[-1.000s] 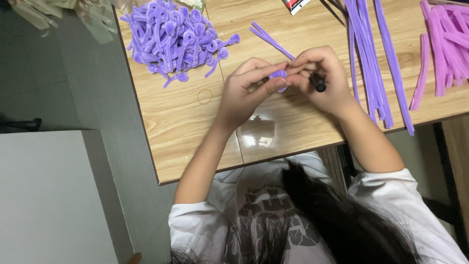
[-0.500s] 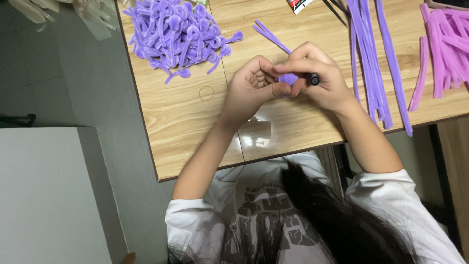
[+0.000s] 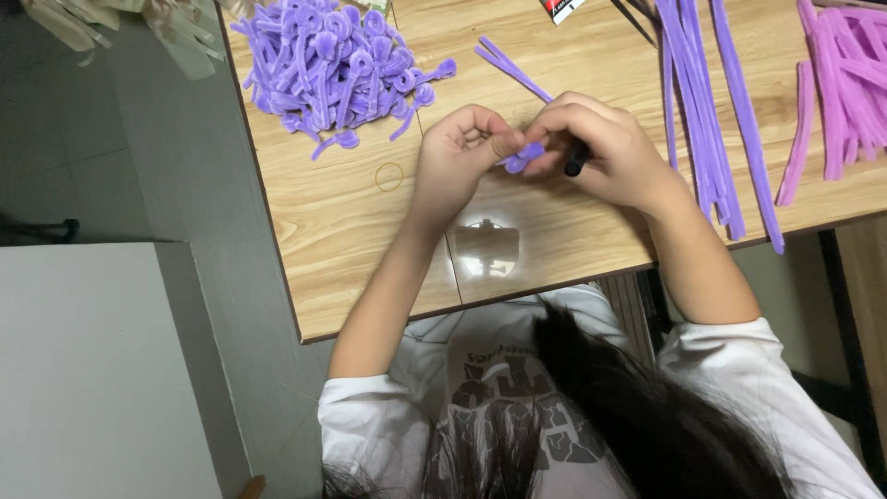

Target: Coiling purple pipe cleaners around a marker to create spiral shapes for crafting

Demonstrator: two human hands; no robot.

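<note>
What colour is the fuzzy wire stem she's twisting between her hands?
Purple: the fuzzy wire stem, pinched between left hand and right hand, shows best in the head view.

Only one package shows: a small flat packet [image 3: 560, 8] at the far edge of the tabletop [image 3: 370, 249], cut off by the top of the view. What is visible is a slanted corner, black along one side with a red patch and a white strip next to it. It lies just left of the bundle of long purple pipe cleaners [image 3: 702, 102]. No signs or screens are in sight anywhere else.
</note>
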